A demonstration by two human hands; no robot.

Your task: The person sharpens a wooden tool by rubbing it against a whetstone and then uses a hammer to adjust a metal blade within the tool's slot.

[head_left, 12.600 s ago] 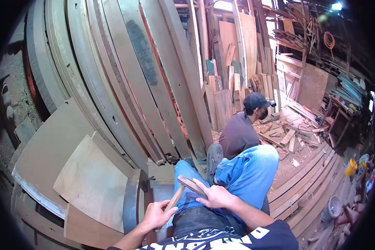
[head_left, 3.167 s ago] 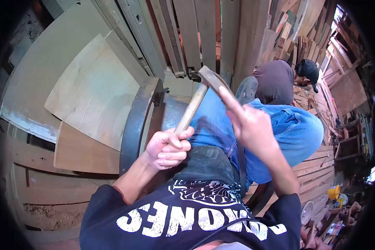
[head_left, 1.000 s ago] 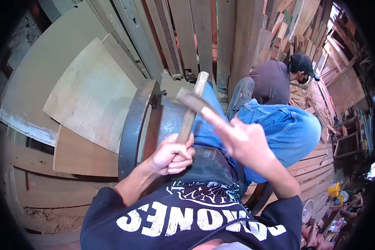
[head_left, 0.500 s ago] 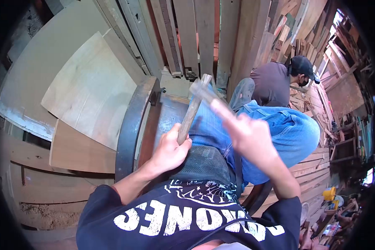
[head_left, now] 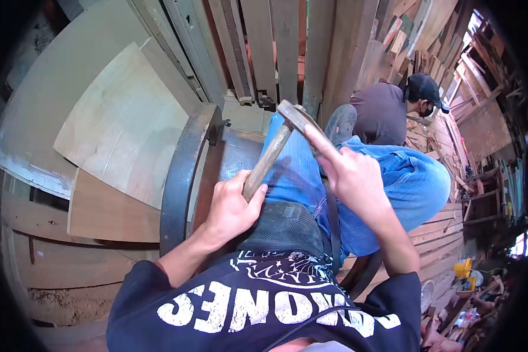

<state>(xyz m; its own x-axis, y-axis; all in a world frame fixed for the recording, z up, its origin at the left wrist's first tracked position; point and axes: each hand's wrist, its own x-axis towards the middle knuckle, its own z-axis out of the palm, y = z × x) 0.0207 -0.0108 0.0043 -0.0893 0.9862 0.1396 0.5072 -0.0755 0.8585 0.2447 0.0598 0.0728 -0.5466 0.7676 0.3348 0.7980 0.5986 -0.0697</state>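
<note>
My left hand (head_left: 234, 208) is closed around the lower end of a round wooden stick (head_left: 268, 161), which slants up and away above my lap. My right hand (head_left: 355, 179) grips a narrow, flat, bar-like tool (head_left: 294, 117), its index finger stretched along the top. The bar crosses the stick near the stick's far end, overlapping it in this view. I cannot tell exactly what kind of tool the bar is, since the fingers cover its rear part. Beneath both hands are blue jeans (head_left: 287, 167) and a dark mesh cloth (head_left: 284, 226).
A dark curved wooden armrest (head_left: 179, 182) stands at my left, with pale wood panels (head_left: 123, 126) beyond it. Upright planks (head_left: 287, 53) line the front. A person in a dark cap (head_left: 381, 111) crouches ahead to the right, near stacked wood scraps (head_left: 481, 129). Yellow containers (head_left: 463, 268) sit at lower right.
My right hand was blurred by motion and has slowed, the bar now lying across the stick's far end. My left hand has shifted slightly and still holds the stick.
</note>
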